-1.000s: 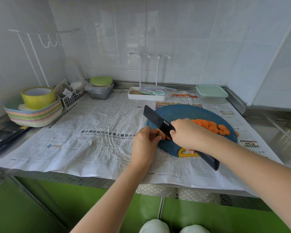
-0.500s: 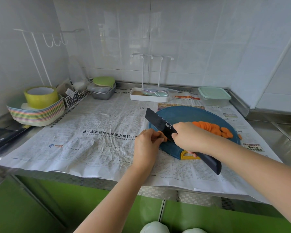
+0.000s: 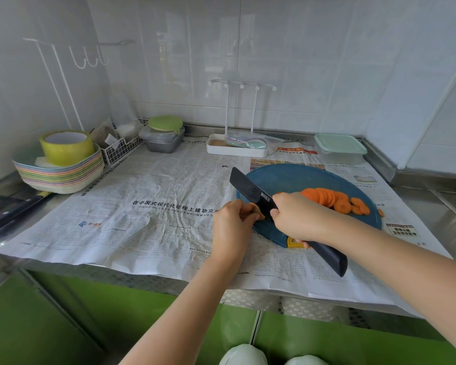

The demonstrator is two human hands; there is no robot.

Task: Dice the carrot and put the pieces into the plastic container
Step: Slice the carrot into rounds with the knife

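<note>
On the round blue cutting board (image 3: 287, 177) lies a row of orange carrot slices (image 3: 334, 200). My left hand (image 3: 232, 225) pinches the small remaining carrot end (image 3: 257, 209) at the board's left edge. My right hand (image 3: 298, 217) grips the black knife (image 3: 250, 189) by its handle, the blade set against the carrot end right beside my left fingers. The plastic container (image 3: 340, 148) with a pale green lid stands shut behind the board at the back right.
Newspaper (image 3: 148, 206) covers the counter. A stack of coloured plates (image 3: 61, 175) with a yellow-green bowl sits at the left, a wire basket (image 3: 119, 151) and grey containers (image 3: 163, 138) behind. A white rack tray (image 3: 234, 148) stands at the back wall. Dark knives (image 3: 8, 209) lie far left.
The carrot end in my left hand has grown shorter. The knife blade sits a little further left along it. Both hands stay in the same place.
</note>
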